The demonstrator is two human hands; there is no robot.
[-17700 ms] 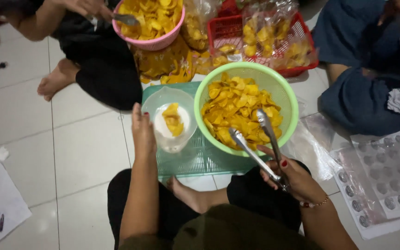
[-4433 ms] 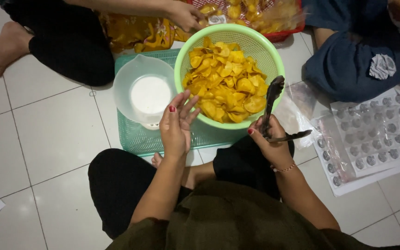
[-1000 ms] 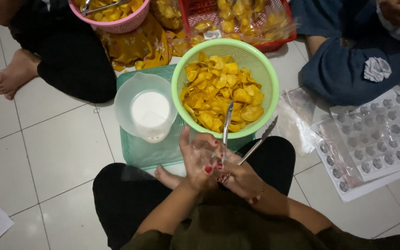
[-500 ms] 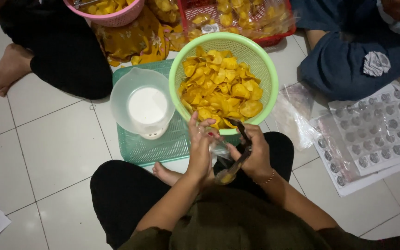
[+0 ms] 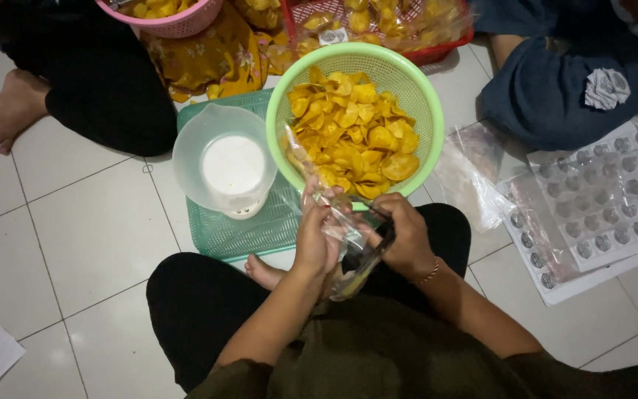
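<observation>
A clear plastic bag (image 5: 331, 214) is pinched between the left hand (image 5: 317, 240) and the right hand (image 5: 405, 238), which are held close together just below the near rim of the green basket (image 5: 288, 96); the fingers of both are closed on the film, and a pair of dark tongs (image 5: 363, 264) is also gripped under the right hand. The bag's top edge reaches up over the basket's near rim. The basket is filled with yellow chips (image 5: 352, 133). Just left of the basket, a translucent cup on a small white scale (image 5: 225, 166) is seen, set on a green mesh tray (image 5: 238, 233) that also runs under the basket. To the right of the basket, loose clear bags (image 5: 474, 174) and a sheet of round stickers (image 5: 607, 199) lie on the tiled floor. Beyond the basket, a pink basket (image 5: 175, 18) and a red basket (image 5: 378, 22) of chips are seen beside other seated people.
</observation>
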